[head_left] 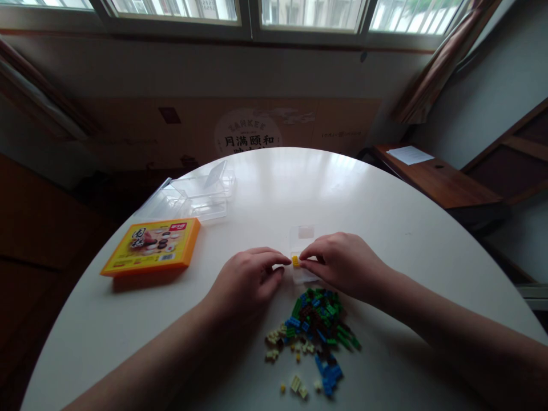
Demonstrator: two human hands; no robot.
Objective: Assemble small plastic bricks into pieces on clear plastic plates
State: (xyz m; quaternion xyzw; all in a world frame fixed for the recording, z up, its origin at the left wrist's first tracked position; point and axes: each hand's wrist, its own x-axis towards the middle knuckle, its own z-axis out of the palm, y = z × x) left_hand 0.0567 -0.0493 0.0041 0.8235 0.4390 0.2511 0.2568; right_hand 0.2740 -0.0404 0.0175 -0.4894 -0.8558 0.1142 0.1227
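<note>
Small yellow building bricks (295, 261) sit at the near part of a small clear plastic box (305, 276), whose open lid (303, 231) lies on the far side. My right hand (336, 260) pinches the yellow bricks from the right with thumb and index finger. From the left, the index fingertip of my left hand (252, 277) reaches up to them; its thumb is held apart, and nothing shows in that hand. Just below the box lies a loose pile of green, blue and brown bricks (321, 314), with cream bricks (296, 385) and a few blue ones (330, 377) nearer me.
An orange and yellow board-game box (154, 245) lies on the left of the round white table (377, 194). Behind it stand clear plastic boxes (197, 194). A wooden desk (449, 182) with a paper (410, 154) stands at the right, beyond the table edge.
</note>
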